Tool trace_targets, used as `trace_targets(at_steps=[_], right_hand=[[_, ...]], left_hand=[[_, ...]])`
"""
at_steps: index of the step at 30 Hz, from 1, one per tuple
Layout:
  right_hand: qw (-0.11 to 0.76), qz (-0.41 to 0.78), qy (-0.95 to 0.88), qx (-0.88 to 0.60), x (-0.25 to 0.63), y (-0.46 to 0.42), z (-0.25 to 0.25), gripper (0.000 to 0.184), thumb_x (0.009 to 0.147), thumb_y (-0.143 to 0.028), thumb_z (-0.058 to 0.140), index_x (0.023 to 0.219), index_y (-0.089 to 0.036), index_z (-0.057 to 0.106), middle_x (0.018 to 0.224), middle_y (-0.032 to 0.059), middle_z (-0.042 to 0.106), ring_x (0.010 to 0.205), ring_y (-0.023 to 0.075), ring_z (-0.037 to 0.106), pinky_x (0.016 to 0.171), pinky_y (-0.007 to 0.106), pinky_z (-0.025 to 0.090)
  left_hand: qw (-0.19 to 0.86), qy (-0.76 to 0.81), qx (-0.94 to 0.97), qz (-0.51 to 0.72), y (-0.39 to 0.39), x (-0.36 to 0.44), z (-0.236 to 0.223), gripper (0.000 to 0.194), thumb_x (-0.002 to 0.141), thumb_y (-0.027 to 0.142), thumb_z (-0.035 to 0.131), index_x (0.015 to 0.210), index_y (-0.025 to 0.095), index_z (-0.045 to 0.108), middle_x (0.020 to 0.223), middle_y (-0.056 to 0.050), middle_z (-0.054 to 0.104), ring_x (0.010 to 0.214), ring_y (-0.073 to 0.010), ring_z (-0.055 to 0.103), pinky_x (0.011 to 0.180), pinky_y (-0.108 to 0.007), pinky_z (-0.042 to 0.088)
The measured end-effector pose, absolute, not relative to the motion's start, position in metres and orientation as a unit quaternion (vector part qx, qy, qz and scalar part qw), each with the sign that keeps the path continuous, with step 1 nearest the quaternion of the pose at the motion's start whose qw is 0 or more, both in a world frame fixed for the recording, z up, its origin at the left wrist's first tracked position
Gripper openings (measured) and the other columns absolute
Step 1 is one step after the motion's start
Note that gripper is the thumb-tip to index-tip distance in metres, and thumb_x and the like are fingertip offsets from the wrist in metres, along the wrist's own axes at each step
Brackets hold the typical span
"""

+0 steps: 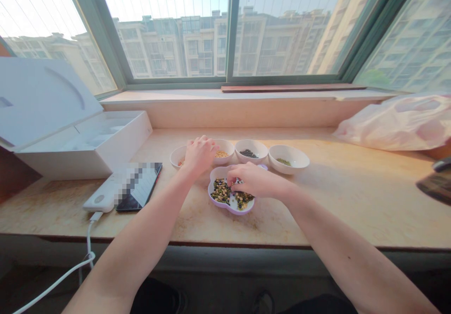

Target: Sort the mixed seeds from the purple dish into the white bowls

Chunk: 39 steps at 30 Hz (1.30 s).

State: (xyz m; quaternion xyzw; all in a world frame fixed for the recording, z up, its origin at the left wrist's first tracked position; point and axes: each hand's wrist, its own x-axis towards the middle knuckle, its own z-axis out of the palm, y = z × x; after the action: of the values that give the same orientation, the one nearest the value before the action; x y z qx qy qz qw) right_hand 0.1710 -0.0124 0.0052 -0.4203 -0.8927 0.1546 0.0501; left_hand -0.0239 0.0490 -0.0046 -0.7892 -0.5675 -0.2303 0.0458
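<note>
The right hand (pixel 257 181) pinches narrowly into the mixed beans (pixel 221 192) in a lobed lilac-rimmed dish (pixel 231 212), at six o'clock from the white bowls (pixel 296 164); if it holds beans, I cannot tell. The left hand (pixel 200 155) curves loosely above the bowls, its grip unclear. A careless pull could spill beans over the shallow rim.

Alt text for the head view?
A person's right hand reaches into a lobed, purple-rimmed dish of mixed beans on a stone sill, while the left hand is over a white bowl. Two more white bowls hold dark seeds and green seeds; apartment blocks fill the window behind.
</note>
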Motion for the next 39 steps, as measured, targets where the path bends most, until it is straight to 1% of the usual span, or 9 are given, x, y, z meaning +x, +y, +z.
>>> trace_targets(at_steps=[5, 9, 15, 18, 21, 25, 29, 34, 39], right_hand=[[0.069, 0.172, -0.892, -0.413, 0.176, -0.007, 0.000, 0.010, 0.088, -0.019, 0.067, 0.090, -0.024, 0.076, 0.111, 0.0033, 0.078, 0.102, 0.0246, 0.069, 0.095, 0.039, 0.046], [0.079, 0.174, -0.891, -0.412, 0.178, -0.005, -0.002, 0.009, 0.087, -0.020, 0.068, 0.091, -0.023, 0.076, 0.107, 0.0041, 0.078, 0.096, 0.0238, 0.069, 0.088, 0.037, 0.048], [0.094, 0.193, -0.882, -0.419, 0.177, -0.006, 0.001, 0.014, 0.090, -0.019, 0.062, 0.094, -0.022, 0.075, 0.101, 0.0057, 0.078, 0.091, 0.0233, 0.068, 0.080, 0.035, 0.048], [0.113, 0.199, -0.878, -0.420, 0.175, -0.005, 0.001, 0.016, 0.095, -0.026, 0.061, 0.093, -0.021, 0.076, 0.098, 0.0063, 0.077, 0.088, 0.0224, 0.068, 0.078, 0.034, 0.047], [0.164, 0.197, -0.863, -0.435, 0.174, -0.002, -0.001, 0.023, 0.097, -0.034, 0.060, 0.090, -0.020, 0.077, 0.091, 0.0063, 0.076, 0.083, 0.0214, 0.066, 0.074, 0.033, 0.045], [0.299, 0.255, -0.795, -0.461, 0.176, 0.006, -0.004, 0.031, 0.096, -0.045, 0.061, 0.093, -0.018, 0.077, 0.083, 0.0057, 0.073, 0.076, 0.0193, 0.063, 0.070, 0.032, 0.044], [0.410, 0.381, -0.703, -0.439, 0.179, 0.011, -0.005, 0.052, 0.087, -0.067, 0.067, 0.090, -0.016, 0.074, 0.072, 0.0017, 0.063, 0.065, 0.0139, 0.052, 0.062, 0.029, 0.038], [0.426, 0.496, -0.639, -0.406, 0.181, 0.015, -0.006, 0.057, 0.073, -0.072, 0.077, 0.080, -0.017, 0.067, 0.066, -0.0042, 0.048, 0.060, 0.0096, 0.035, 0.056, 0.026, 0.029], [0.404, 0.488, -0.648, -0.423, 0.183, 0.013, -0.002, 0.056, 0.078, -0.073, 0.072, 0.077, -0.017, 0.068, 0.064, -0.0035, 0.049, 0.058, 0.0101, 0.038, 0.055, 0.027, 0.031]], left_hand=[[0.049, -0.558, -0.791, -0.247, 0.048, -0.024, -0.006, 0.030, 0.103, 0.032, 0.049, 0.100, 0.018, 0.076, 0.110, -0.012, 0.072, 0.107, -0.0279, 0.065, 0.097, -0.044, 0.043], [0.054, -0.547, -0.797, -0.251, 0.049, -0.025, -0.007, 0.029, 0.102, 0.028, 0.049, 0.098, 0.018, 0.076, 0.110, -0.012, 0.071, 0.105, -0.0276, 0.065, 0.097, -0.044, 0.044], [0.054, -0.511, -0.812, -0.277, 0.044, -0.023, -0.008, 0.028, 0.101, 0.022, 0.049, 0.109, 0.018, 0.075, 0.117, -0.012, 0.070, 0.110, -0.0286, 0.064, 0.100, -0.047, 0.046], [0.041, -0.497, -0.814, -0.299, 0.041, -0.022, -0.010, 0.028, 0.099, 0.016, 0.049, 0.112, 0.020, 0.074, 0.118, -0.011, 0.070, 0.113, -0.0275, 0.064, 0.101, -0.045, 0.048], [-0.001, -0.481, -0.811, -0.333, 0.037, -0.021, -0.010, 0.031, 0.095, 0.011, 0.049, 0.110, 0.021, 0.074, 0.113, -0.008, 0.071, 0.107, -0.0245, 0.067, 0.098, -0.041, 0.052], [-0.065, -0.424, -0.827, -0.364, 0.030, -0.017, -0.007, 0.029, 0.093, 0.008, 0.052, 0.106, 0.022, 0.075, 0.108, -0.005, 0.072, 0.092, -0.0191, 0.070, 0.090, -0.035, 0.056], [-0.096, -0.354, -0.847, -0.385, 0.023, -0.011, -0.005, 0.028, 0.092, 0.009, 0.057, 0.109, 0.024, 0.074, 0.110, -0.004, 0.073, 0.095, -0.0168, 0.071, 0.090, -0.032, 0.057], [-0.098, -0.345, -0.836, -0.414, 0.023, -0.008, -0.007, 0.016, 0.097, 0.018, 0.062, 0.106, 0.023, 0.074, 0.105, -0.004, 0.074, 0.091, -0.0164, 0.071, 0.088, -0.032, 0.057], [-0.090, -0.349, -0.832, -0.422, 0.025, -0.008, -0.007, 0.012, 0.098, 0.020, 0.063, 0.093, 0.021, 0.074, 0.099, -0.003, 0.073, 0.089, -0.0161, 0.069, 0.085, -0.030, 0.055]])
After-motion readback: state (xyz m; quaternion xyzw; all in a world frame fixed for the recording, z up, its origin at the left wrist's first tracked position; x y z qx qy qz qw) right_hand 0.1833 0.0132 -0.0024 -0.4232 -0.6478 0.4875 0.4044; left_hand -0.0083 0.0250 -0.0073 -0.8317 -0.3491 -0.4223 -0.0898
